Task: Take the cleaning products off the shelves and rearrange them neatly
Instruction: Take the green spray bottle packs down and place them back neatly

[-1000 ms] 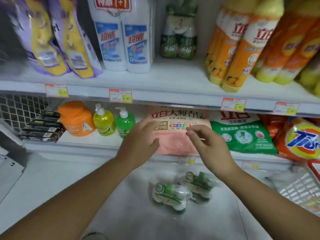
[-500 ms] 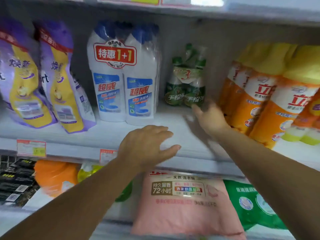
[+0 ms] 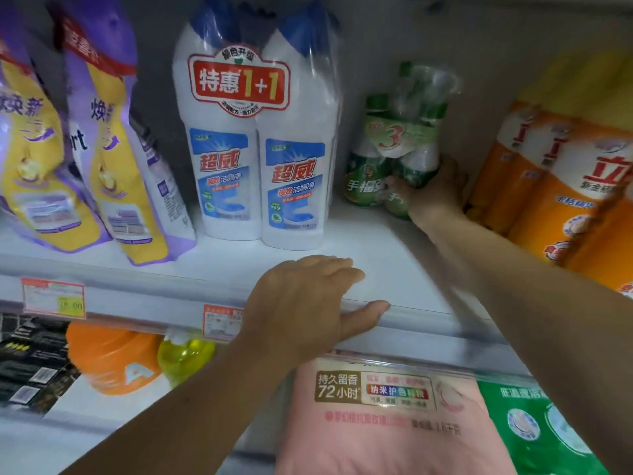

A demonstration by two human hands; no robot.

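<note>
Here, right hand (image 3: 433,195) grips one green pack (image 3: 383,149) beside two white bottles (image 3: 257,159); left hand (image 3: 308,303) lies spread.

The right hand (image 3: 433,195) grips the base of the shrink-wrapped green bottle pack (image 3: 383,156) at the back of the upper shelf (image 3: 397,255), between the white twin-pack (image 3: 257,159) (banded with a red "1+1" label) and the orange bottles (image 3: 561,186). The left hand (image 3: 308,303) rests flat on the shelf's front edge, fingers spread. Purple pouches (image 3: 85,149) stand at the left. A pink bag (image 3: 387,426) lies on the shelf below.

Upright shrink-wrapped green bottle pack (image 3: 394,159)
</note>
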